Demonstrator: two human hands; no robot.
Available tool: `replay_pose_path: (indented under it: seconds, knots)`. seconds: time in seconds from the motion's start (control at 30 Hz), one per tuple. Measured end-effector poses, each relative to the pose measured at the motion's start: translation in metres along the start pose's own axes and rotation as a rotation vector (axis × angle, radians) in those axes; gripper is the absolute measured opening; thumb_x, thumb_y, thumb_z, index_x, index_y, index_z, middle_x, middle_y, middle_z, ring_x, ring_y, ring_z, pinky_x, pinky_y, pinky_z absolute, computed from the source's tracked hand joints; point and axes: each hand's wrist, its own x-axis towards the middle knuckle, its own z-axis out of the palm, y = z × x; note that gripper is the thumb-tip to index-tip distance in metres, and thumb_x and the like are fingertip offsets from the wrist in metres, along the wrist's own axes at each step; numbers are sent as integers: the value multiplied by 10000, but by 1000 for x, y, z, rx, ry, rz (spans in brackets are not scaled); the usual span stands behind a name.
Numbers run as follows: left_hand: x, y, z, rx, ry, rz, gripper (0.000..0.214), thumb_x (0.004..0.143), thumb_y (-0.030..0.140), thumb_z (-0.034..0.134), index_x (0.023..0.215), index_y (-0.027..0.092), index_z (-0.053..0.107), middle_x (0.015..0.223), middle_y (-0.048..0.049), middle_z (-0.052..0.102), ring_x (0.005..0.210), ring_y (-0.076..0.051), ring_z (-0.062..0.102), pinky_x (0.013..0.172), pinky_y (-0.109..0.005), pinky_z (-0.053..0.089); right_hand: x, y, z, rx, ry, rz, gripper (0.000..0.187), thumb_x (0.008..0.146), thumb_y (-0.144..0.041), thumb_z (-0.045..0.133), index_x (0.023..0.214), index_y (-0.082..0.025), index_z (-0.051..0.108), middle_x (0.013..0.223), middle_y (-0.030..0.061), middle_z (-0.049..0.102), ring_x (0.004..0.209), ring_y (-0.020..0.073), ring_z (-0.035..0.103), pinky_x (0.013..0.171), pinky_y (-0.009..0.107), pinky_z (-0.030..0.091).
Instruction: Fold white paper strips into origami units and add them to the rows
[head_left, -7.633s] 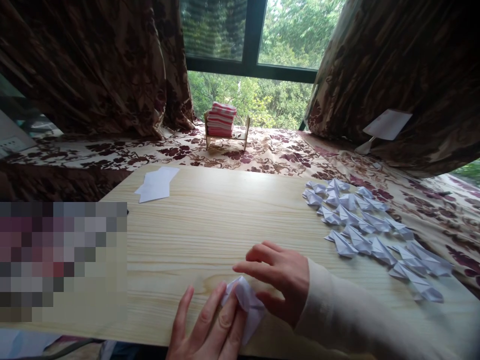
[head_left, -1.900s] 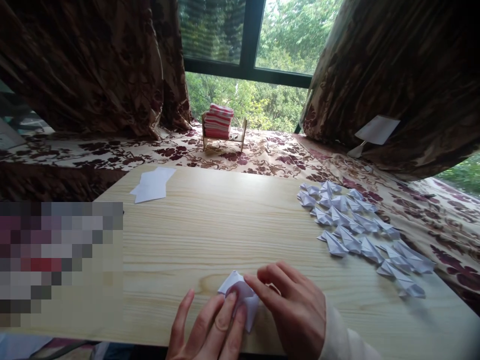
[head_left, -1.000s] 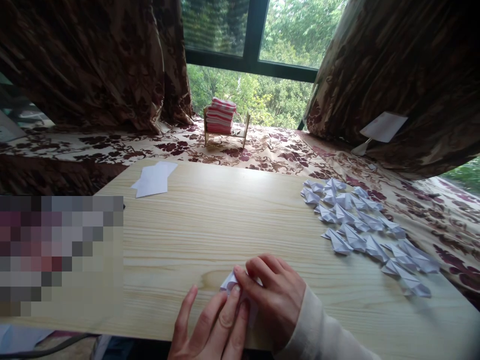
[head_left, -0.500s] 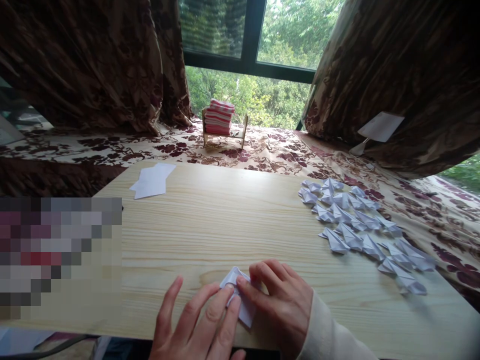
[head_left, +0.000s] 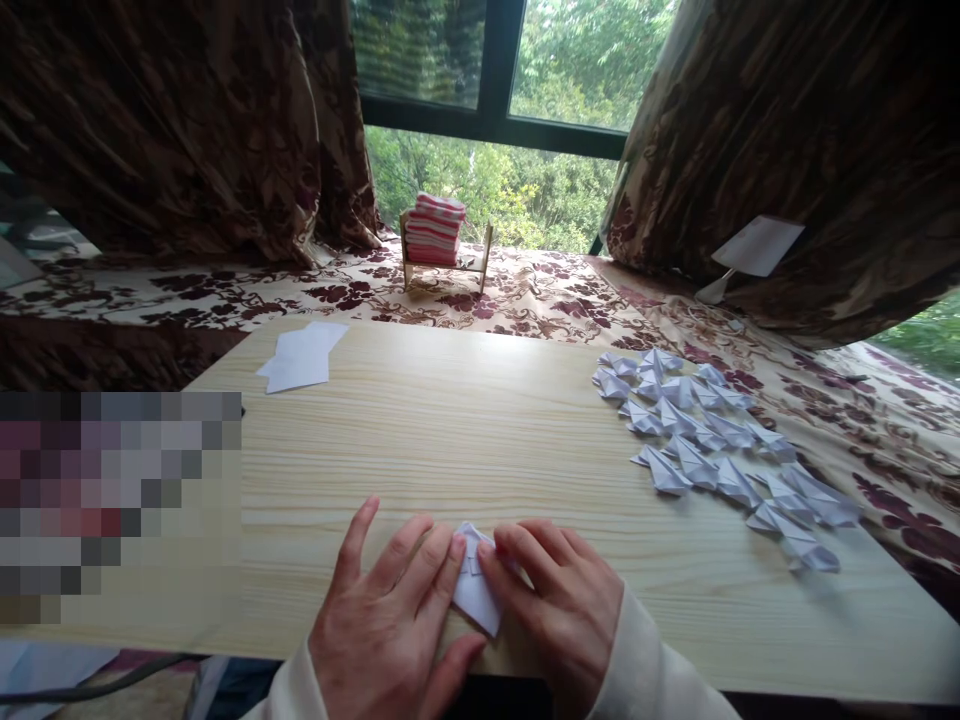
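A small folded white paper (head_left: 477, 597) lies on the wooden table near its front edge, its upper end showing several creased flaps. My left hand (head_left: 394, 600) rests flat beside it with fingers stretched out, the index fingertip touching the paper's upper left edge. My right hand (head_left: 559, 590) is closed, its fingers curled; the index finger presses on the paper's upper right side. The right thumb is hidden beneath the hand. Several folded white paper pieces (head_left: 694, 460), pointed in shape, sit in rough rows on the table's right side.
Flat white paper sheets (head_left: 304, 358) lie at the table's (head_left: 420, 420) back left corner. Behind it stands a small rack with folded pink-striped cloths (head_left: 435, 230). A white lamp (head_left: 757, 247) is at the back right. A blurred-out patch covers the left side.
My left hand has drawn back from on top of the paper to its left edge, uncovering the folded flaps. My right index finger still presses the paper.
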Motion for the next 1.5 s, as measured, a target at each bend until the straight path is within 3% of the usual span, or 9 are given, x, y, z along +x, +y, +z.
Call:
replay_pose_path:
  seconds: [0.33,0.47,0.6,0.8,0.93,1.03,1.17,1.3,1.5]
  knots:
    - [3,3,-1,-37,35,-33,402,737,371,542,1062,140,591,1015,-60,647,1009,-234,512,1031,-485,144,25,0,7,-180,-29,9,131,782,-115,481,778,-159,605,714,33,578,693,179,458,557,309,275]
    - [2,5,6,-21,92,-4,413,741,416,515,1019,129,615,1022,-78,650,1016,-237,516,1033,-473,139,23,13,-4,-131,-154,-9,185,763,-197,521,932,-168,590,745,41,571,723,188,457,581,306,291]
    - [3,5,7,-42,105,0,390,744,409,504,989,131,628,992,-80,662,987,-233,528,1027,-478,144,5,10,-7,-68,-50,46,201,802,-189,470,965,-200,586,733,31,546,704,174,444,599,302,290]
    - [20,-14,-11,-197,-162,26,341,787,228,429,1099,194,564,1053,-35,627,1017,-199,501,1028,-471,157,0,6,3,-84,26,46,188,827,-177,435,897,-191,609,684,30,531,663,169,420,579,294,269]
    - [29,-27,-14,-243,-204,143,367,770,203,462,1129,219,534,1141,2,589,1109,-199,449,1051,-463,110,9,29,-4,-93,43,-11,154,787,-180,481,832,-237,618,642,14,521,619,151,405,561,284,249]
    - [22,-24,-10,-193,-145,124,364,767,222,484,1125,210,541,1081,-7,618,1049,-186,492,1049,-447,133,12,40,-18,1,-91,13,270,728,-161,478,957,-235,601,769,45,549,675,164,434,594,294,283]
    - [4,-4,-3,-82,18,64,394,751,404,483,1040,164,605,907,-43,654,902,-196,534,1012,-431,210,7,28,-24,128,-75,48,328,757,-185,432,1054,-247,556,827,54,531,699,172,438,615,307,304]
    - [-7,11,-4,-34,-86,-150,414,752,419,483,1040,148,608,905,-74,645,908,-225,521,950,-441,289,0,15,-8,126,-5,1,222,793,-232,439,960,-260,583,752,33,525,660,164,433,590,298,289]
    - [-14,7,-3,17,-119,29,456,741,462,495,1099,188,562,1106,-66,605,1055,-226,470,987,-420,230,5,24,-2,63,5,-37,170,795,-210,460,895,-261,589,713,17,523,644,151,435,590,288,281]
